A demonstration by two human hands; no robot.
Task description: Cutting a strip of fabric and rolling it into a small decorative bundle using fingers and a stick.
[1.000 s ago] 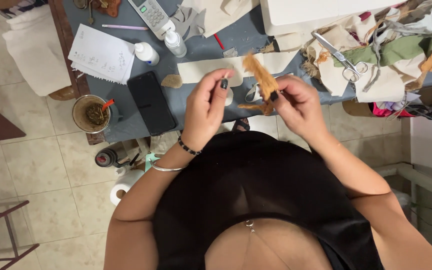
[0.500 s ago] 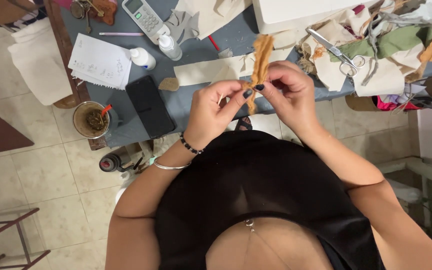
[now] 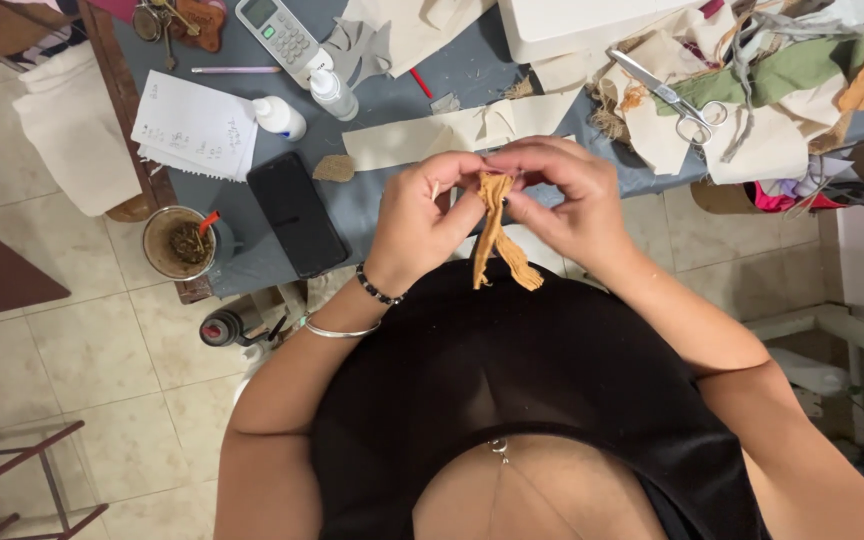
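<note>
A narrow strip of orange-brown fabric (image 3: 496, 235) hangs down from between both hands, just in front of my chest. My left hand (image 3: 422, 215) pinches its top end from the left, a beaded bracelet and a thin bangle on that wrist. My right hand (image 3: 562, 195) pinches the same end from the right, fingers curled over it. Both hands meet above the near edge of the grey-blue table (image 3: 392, 100).
On the table lie a black phone (image 3: 295, 213), a sheet of paper (image 3: 194, 127), two small white bottles (image 3: 332, 93), a calculator (image 3: 277, 28), scissors (image 3: 674, 100), and cream fabric pieces (image 3: 432, 135). A cup with a spoon (image 3: 178, 243) sits at the left corner. Tiled floor lies below.
The hands came closer together and nearer my chest. The fabric strip, held upright before, now hangs downward from my fingers.
</note>
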